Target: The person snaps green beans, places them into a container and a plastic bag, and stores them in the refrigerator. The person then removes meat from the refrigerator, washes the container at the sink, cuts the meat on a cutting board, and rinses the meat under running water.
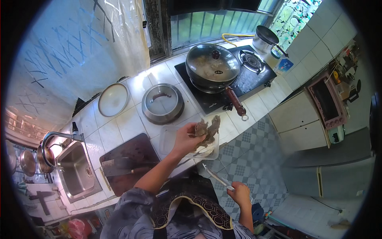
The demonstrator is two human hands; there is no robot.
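Observation:
My left hand [182, 138] pinches a ragged brown piece of food [209, 131], which looks like cooked meat. It is held above a clear plastic container [165, 143], near the counter's front edge. Paler bits lie in the container's near right end, partly hidden by the hand and the food. Low over the floor side, my right hand [240, 193] grips a long pale metal utensil [217, 177], apparently tongs, its tip angled toward the container. A dark cutting board [122, 186] lies left of the container, with a broad-bladed knife [119, 166] flat on it.
Behind the container, a lidded wok [206, 70] sits on the gas stove [247, 86], its handle [235, 101] jutting over the front edge. A lidded pan [163, 103] and a round plate [112, 99] stand on the tiled counter. The sink [76, 170] is at left, a small saucepan [264, 38] at back right.

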